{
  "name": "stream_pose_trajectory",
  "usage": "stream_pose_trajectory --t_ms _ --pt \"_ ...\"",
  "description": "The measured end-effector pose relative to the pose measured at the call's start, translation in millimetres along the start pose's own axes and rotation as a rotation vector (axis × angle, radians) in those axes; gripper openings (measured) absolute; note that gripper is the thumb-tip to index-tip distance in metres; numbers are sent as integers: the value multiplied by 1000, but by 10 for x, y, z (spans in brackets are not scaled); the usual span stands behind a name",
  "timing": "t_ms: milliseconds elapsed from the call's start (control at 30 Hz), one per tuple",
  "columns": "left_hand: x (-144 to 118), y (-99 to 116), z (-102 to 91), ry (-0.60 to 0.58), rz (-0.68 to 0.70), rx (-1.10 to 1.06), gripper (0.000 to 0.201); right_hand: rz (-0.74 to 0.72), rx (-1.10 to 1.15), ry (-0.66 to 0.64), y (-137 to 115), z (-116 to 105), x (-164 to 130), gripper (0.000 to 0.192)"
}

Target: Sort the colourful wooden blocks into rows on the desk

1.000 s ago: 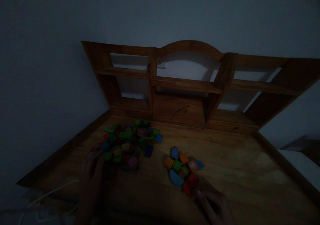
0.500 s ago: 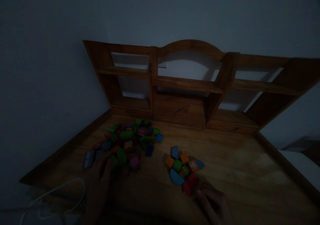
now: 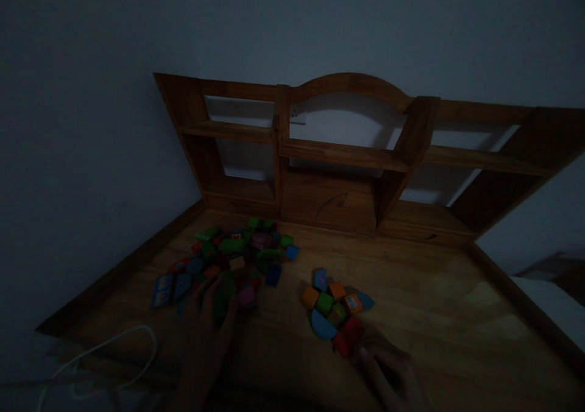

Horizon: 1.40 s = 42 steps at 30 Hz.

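Observation:
At the near side of a heap of toy blocks, my left hand has its thumb and fingers around a green block. A pink block lies just right of that thumb. My right hand rests on the desk with its fingers curled, the tips against a red block. Beyond the red block sits a small flat group: a blue half-round block, a green cube, an orange cube and several others. The dim light hides the details of the fingertips.
A wooden shelf unit stands along the back of the desk. A white cable loops at the near left edge. Blue printed blocks lie at the heap's left side. A wall borders the left.
My left hand has moved right and closed around the green block, which is now tilted. More of the blue blocks on the left shows. My right hand has barely moved.

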<state>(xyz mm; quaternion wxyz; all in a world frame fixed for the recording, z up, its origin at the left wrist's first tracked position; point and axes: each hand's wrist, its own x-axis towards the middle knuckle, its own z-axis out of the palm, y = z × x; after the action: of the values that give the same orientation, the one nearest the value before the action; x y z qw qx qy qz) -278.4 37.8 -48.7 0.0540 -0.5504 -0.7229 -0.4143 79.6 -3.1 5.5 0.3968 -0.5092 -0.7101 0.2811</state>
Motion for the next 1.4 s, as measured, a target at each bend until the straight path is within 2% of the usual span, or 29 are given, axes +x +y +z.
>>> stream_pose_trajectory --t_ms 133,233,333,500,600,800,933,1067,1200,1400 --pt "-42 14 19 20 42 99 56 11 19 -69 27 10 0 41" --pt "-76 38 32 21 54 140 53 15 10 -16 33 16 -4 39" --pt "-78 68 27 36 102 121 50 15 -3 -3 28 12 -2 39" --pt "-60 125 -10 67 169 41 43 41 15 -92 61 7 -4 38" --pt "-87 162 -16 39 163 -27 43 67 23 -127 92 11 -14 37" --pt "-74 195 -6 -5 93 24 55 17 30 -102 61 18 1 40" --pt "24 158 -40 -11 51 56 53 21 15 -82 32 17 10 41" --pt "63 107 -94 -48 102 17 43 17 10 -107 35 10 8 40" --pt "33 78 -111 -76 172 72 36 8 15 -101 39 12 6 41" --pt "-17 13 -31 39 220 234 49 -21 4 -11 -13 8 9 40"
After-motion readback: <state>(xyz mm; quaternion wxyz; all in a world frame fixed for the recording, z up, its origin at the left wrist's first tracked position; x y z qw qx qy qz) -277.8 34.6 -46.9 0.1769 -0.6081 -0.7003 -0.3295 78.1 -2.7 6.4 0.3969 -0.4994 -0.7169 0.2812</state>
